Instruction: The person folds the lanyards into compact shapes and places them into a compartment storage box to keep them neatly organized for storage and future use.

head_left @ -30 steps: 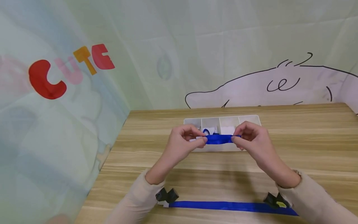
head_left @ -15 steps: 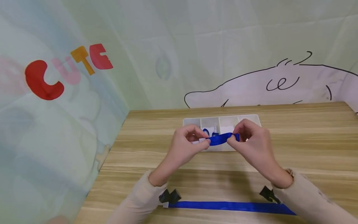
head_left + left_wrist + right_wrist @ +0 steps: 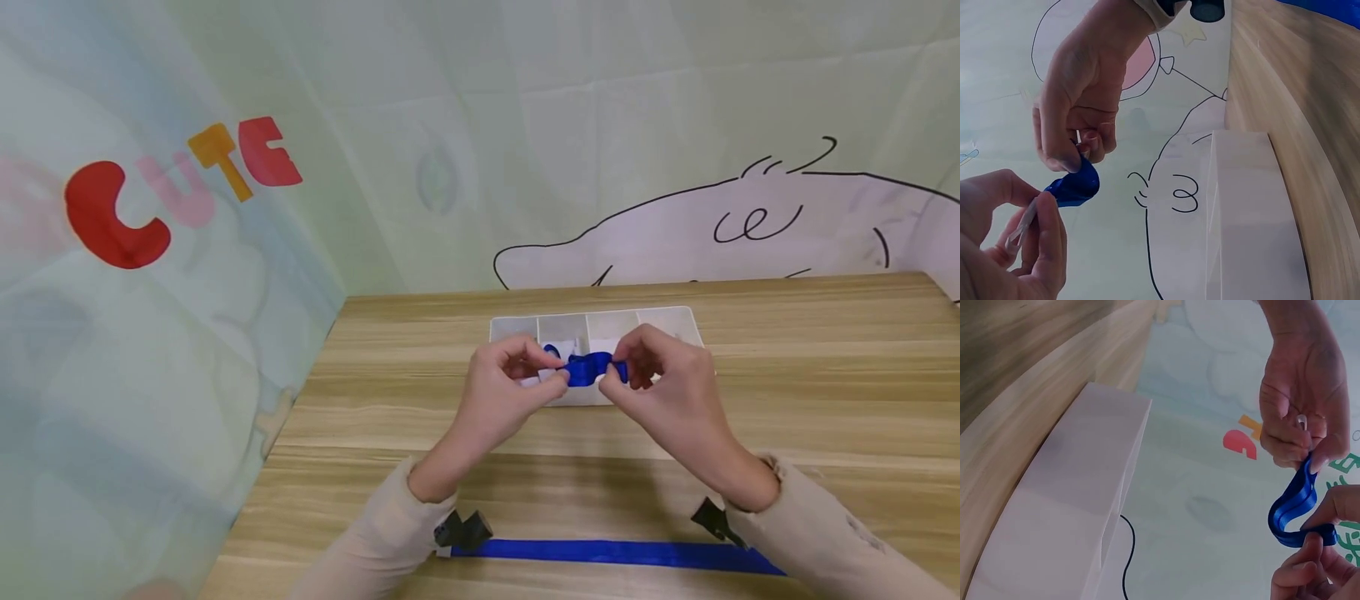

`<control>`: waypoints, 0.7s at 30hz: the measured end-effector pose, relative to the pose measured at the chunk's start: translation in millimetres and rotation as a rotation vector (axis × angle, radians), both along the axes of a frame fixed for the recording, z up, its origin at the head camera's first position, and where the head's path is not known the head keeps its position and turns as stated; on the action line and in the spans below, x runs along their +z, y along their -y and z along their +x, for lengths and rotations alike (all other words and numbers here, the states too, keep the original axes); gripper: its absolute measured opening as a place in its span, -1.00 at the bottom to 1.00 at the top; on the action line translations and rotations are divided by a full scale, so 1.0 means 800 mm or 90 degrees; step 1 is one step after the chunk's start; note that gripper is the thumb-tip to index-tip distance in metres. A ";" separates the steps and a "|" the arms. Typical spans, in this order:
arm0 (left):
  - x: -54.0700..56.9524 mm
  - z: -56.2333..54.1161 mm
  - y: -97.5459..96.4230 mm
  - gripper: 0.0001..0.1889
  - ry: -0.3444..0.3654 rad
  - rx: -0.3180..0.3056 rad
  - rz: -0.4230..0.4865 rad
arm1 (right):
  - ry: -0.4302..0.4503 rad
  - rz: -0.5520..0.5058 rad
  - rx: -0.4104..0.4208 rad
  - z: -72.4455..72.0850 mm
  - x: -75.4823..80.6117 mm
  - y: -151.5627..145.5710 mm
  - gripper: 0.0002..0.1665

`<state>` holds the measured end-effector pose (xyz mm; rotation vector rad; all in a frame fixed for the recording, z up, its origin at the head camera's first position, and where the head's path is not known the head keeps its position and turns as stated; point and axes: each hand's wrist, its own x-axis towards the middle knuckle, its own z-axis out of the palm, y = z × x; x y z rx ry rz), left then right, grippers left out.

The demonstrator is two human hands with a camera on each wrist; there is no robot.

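Note:
A short strip of blue ribbon is stretched between both hands above a white compartment tray. My left hand pinches its left end between thumb and fingers, and in the left wrist view a flat whitish piece pokes out of that grip. Near the other end, my right hand pinches the ribbon, with a short blue tail past the fingers. Between the grips the ribbon bends in a curve, plainest in the right wrist view. A small blue loop lies inside the tray, partly hidden by the hands.
A longer blue ribbon with a whitish left end lies across the wooden table near the forearms. Black wrist cameras sit at both cuffs. A printed cloth backdrop stands behind the table and along its left side.
The hands have come closer together, the right hand moving left and the left slightly right. The ribbon, nearly straight before, now curves between them.

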<state>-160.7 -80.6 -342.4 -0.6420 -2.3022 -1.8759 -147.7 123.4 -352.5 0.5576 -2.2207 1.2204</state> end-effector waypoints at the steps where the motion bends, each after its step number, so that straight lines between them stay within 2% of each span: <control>1: 0.000 0.000 0.000 -0.92 -0.002 0.001 -0.003 | 0.006 -0.005 0.007 0.001 0.001 0.001 -0.70; 10: -0.002 0.000 -0.007 -0.92 -0.038 0.020 -0.023 | 0.076 -0.052 0.078 0.001 0.005 0.006 -0.70; 21: 0.000 0.001 -0.009 -0.92 -0.052 0.010 -0.035 | 0.193 -0.153 0.177 -0.007 0.005 0.004 -0.78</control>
